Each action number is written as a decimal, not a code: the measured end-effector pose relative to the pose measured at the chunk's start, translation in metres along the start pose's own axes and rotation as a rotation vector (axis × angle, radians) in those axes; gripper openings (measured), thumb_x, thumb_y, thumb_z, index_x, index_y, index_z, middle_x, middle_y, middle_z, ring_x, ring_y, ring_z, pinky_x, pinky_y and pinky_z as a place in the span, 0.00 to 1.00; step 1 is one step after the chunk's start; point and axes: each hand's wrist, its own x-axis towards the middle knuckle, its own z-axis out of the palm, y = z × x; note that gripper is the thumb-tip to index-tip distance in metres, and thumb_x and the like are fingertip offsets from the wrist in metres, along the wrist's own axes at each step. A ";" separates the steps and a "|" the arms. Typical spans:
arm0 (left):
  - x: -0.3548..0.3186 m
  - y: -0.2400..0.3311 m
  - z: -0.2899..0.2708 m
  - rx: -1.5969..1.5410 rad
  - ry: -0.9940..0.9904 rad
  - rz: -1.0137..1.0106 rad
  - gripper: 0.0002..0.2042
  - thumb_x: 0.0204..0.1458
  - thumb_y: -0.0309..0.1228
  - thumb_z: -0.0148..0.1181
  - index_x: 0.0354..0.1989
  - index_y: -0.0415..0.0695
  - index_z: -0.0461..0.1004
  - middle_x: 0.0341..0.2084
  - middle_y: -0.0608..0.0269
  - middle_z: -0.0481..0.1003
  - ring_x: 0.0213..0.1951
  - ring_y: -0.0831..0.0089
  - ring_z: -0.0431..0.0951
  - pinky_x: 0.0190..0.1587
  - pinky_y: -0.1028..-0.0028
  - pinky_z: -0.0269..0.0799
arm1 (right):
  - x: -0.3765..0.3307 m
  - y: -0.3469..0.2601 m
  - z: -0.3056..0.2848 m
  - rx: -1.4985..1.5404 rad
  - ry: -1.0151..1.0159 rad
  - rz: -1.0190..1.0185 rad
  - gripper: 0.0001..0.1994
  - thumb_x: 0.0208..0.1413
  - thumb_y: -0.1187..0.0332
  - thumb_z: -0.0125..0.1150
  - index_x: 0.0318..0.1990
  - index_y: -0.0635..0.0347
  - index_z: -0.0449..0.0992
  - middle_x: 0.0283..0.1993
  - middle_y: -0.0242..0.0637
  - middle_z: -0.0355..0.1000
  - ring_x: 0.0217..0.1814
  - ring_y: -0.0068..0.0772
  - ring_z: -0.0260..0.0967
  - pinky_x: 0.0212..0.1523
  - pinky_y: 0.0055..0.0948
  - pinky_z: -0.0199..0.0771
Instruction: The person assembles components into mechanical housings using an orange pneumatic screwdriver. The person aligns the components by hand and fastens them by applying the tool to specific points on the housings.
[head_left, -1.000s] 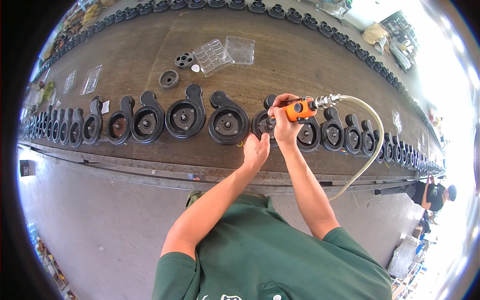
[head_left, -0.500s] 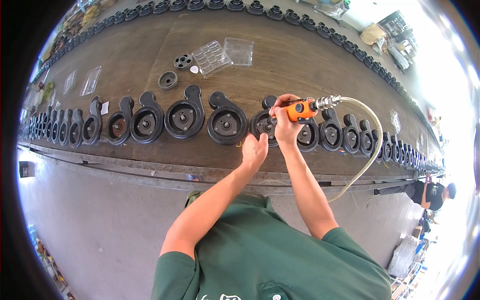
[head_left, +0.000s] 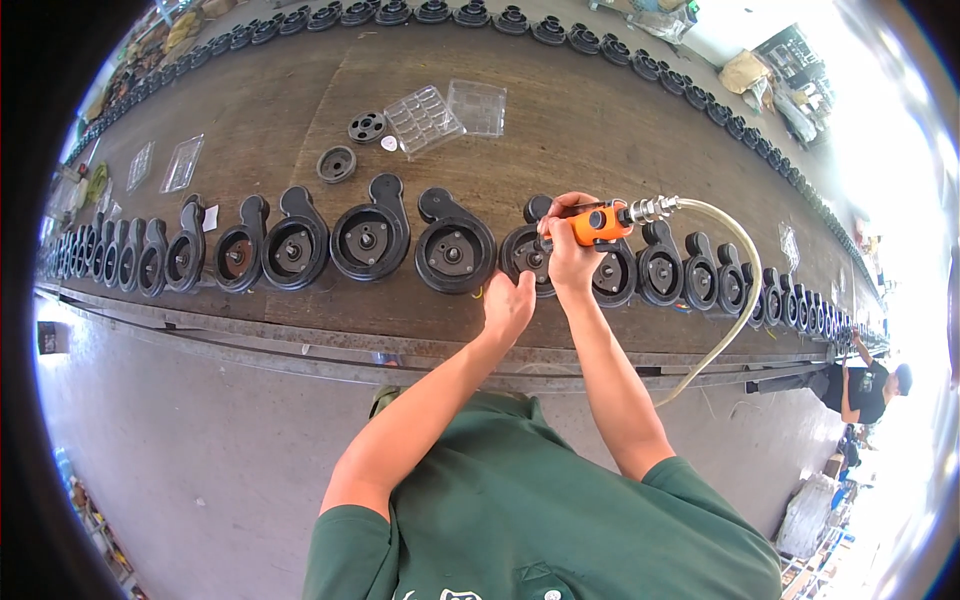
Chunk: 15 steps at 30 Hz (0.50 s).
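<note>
gripping an orange air tool (head_left: pixel 603 222), my right hand (head_left: pixel 567 245) has its fingers wrapped around the body, the metal coupling (head_left: pixel 655 207) pointing right. from the coupling a pale, clear hose (head_left: pixel 752 262) curves out and down toward the near edge of the brown worktable (head_left: pixel 560 115). the tool lies over the upper right side of a black round housing (head_left: pixel 527 260) in the near row; i cannot tell whether its tip touches anything there.

my left hand (head_left: pixel 508 303) is at the lower left rim of that same housing, thumb up, in the gap beside the neighbouring housing (head_left: pixel 455 252). its fingers are partly hidden, so i cannot tell if they are closed on the rim.

both housings belong to a long line along the near edge, each with a smaller rounded lobe at the top. one farther left shows a rust-brown inner plate (head_left: pixel 238 252). a second row (head_left: pixel 470 14) follows the far edge.

between the rows lie a compartmented clear plastic tray (head_left: pixel 424 118), a flatter clear tray (head_left: pixel 477 107) beside it, a dark disc with holes (head_left: pixel 366 127) and a dark ring-shaped wheel (head_left: pixel 336 164). at far right, a co-worker in a dark top (head_left: pixel 866 392) reaches toward the table.
</note>
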 end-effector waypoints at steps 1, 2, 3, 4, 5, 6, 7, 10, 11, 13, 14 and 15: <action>-0.001 0.001 0.000 -0.002 0.004 0.004 0.32 0.53 0.40 0.59 0.59 0.25 0.64 0.53 0.26 0.71 0.58 0.39 0.72 0.62 0.58 0.67 | 0.000 0.000 -0.001 0.003 0.001 0.003 0.11 0.50 0.84 0.55 0.41 0.66 0.71 0.32 0.34 0.72 0.27 0.23 0.71 0.29 0.22 0.74; -0.002 0.003 0.000 0.001 0.006 0.003 0.32 0.53 0.40 0.59 0.60 0.26 0.64 0.54 0.26 0.71 0.59 0.40 0.71 0.62 0.58 0.66 | 0.000 0.000 -0.001 0.009 0.003 0.006 0.10 0.50 0.84 0.55 0.41 0.66 0.71 0.32 0.34 0.72 0.27 0.23 0.71 0.29 0.22 0.74; -0.003 0.004 0.000 0.003 0.007 0.002 0.33 0.53 0.40 0.59 0.61 0.26 0.63 0.55 0.27 0.70 0.59 0.40 0.71 0.63 0.58 0.66 | 0.000 0.001 -0.002 0.014 0.005 0.009 0.10 0.50 0.84 0.55 0.41 0.66 0.71 0.31 0.34 0.72 0.27 0.23 0.71 0.29 0.22 0.74; -0.003 0.004 0.000 0.010 0.007 -0.004 0.33 0.53 0.40 0.59 0.62 0.27 0.62 0.56 0.27 0.69 0.60 0.40 0.70 0.64 0.58 0.65 | 0.000 0.000 -0.002 0.020 0.006 0.013 0.10 0.50 0.84 0.55 0.41 0.66 0.71 0.31 0.34 0.72 0.27 0.23 0.71 0.29 0.22 0.74; -0.003 0.004 0.000 0.009 0.009 -0.003 0.34 0.54 0.40 0.59 0.63 0.27 0.62 0.56 0.27 0.69 0.60 0.40 0.70 0.64 0.59 0.65 | 0.000 0.000 -0.002 0.017 -0.004 0.013 0.10 0.51 0.83 0.55 0.41 0.66 0.71 0.31 0.34 0.72 0.27 0.23 0.71 0.29 0.22 0.74; -0.003 0.004 0.000 0.007 0.010 -0.002 0.34 0.54 0.40 0.59 0.64 0.27 0.61 0.57 0.28 0.69 0.61 0.40 0.70 0.64 0.59 0.65 | 0.000 0.000 -0.002 0.014 -0.014 0.014 0.10 0.51 0.83 0.55 0.41 0.66 0.71 0.31 0.34 0.72 0.27 0.23 0.71 0.29 0.22 0.74; -0.002 0.002 0.001 -0.004 0.015 0.006 0.34 0.54 0.40 0.59 0.64 0.28 0.61 0.57 0.28 0.69 0.61 0.40 0.69 0.64 0.59 0.64 | -0.001 0.000 -0.001 0.012 -0.025 0.015 0.10 0.51 0.83 0.55 0.41 0.66 0.71 0.31 0.35 0.72 0.27 0.23 0.71 0.29 0.22 0.74; 0.000 -0.001 0.002 -0.020 0.020 -0.007 0.34 0.53 0.40 0.58 0.64 0.28 0.61 0.57 0.28 0.69 0.61 0.40 0.69 0.65 0.59 0.64 | -0.001 -0.002 0.001 0.025 -0.024 0.013 0.10 0.51 0.83 0.55 0.41 0.66 0.71 0.31 0.35 0.72 0.27 0.23 0.71 0.29 0.22 0.74; -0.002 0.000 0.004 -0.046 0.051 0.014 0.34 0.53 0.40 0.58 0.64 0.28 0.61 0.57 0.28 0.69 0.61 0.40 0.69 0.65 0.59 0.64 | -0.001 -0.002 0.002 0.034 -0.025 0.015 0.10 0.51 0.83 0.56 0.41 0.66 0.72 0.31 0.35 0.72 0.27 0.23 0.71 0.29 0.22 0.74; -0.007 0.004 0.010 -0.121 0.144 0.088 0.33 0.54 0.39 0.58 0.64 0.28 0.62 0.57 0.29 0.69 0.61 0.40 0.69 0.65 0.58 0.64 | -0.002 -0.001 0.003 0.047 -0.026 0.019 0.10 0.51 0.83 0.56 0.41 0.66 0.72 0.31 0.35 0.73 0.27 0.23 0.72 0.29 0.22 0.75; -0.010 0.006 0.013 -0.135 0.181 0.097 0.32 0.54 0.39 0.57 0.63 0.29 0.62 0.57 0.29 0.69 0.61 0.40 0.69 0.65 0.58 0.64 | -0.002 0.000 0.003 0.043 -0.043 0.031 0.10 0.50 0.83 0.57 0.41 0.66 0.72 0.31 0.35 0.73 0.28 0.23 0.72 0.29 0.22 0.75; -0.012 0.008 0.016 -0.147 0.221 0.108 0.32 0.54 0.38 0.57 0.63 0.29 0.62 0.57 0.29 0.69 0.60 0.40 0.70 0.64 0.58 0.64 | -0.002 0.001 0.003 0.039 -0.060 0.043 0.10 0.50 0.83 0.57 0.41 0.66 0.73 0.31 0.35 0.73 0.28 0.23 0.72 0.29 0.21 0.75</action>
